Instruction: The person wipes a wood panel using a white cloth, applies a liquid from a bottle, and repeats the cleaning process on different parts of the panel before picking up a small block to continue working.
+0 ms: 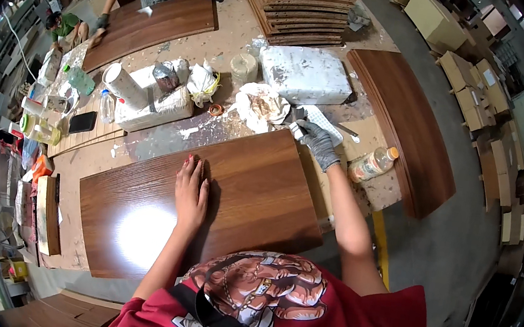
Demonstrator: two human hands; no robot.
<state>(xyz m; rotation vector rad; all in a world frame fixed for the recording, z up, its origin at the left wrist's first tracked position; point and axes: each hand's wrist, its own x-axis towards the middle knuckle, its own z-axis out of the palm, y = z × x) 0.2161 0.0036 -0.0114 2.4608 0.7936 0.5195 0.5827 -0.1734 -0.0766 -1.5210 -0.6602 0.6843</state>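
Judging by the poses, the step in hand is fetching something for the brown board (260, 175), which lies flat on the surface (71, 225) before the person. The bare left hand (191, 193) rests spread on it; the gloved right hand (318, 145) curls at the white tray (330, 127), its hold unclear. The next move likely calls for steadying the board while bringing the right hand back over it.

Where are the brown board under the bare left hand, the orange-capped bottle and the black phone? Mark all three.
Brown board (249, 188): head view, wood-grained top face.
Orange-capped bottle (369, 166): head view, side of body.
Black phone (82, 122): head view, dark upper face.
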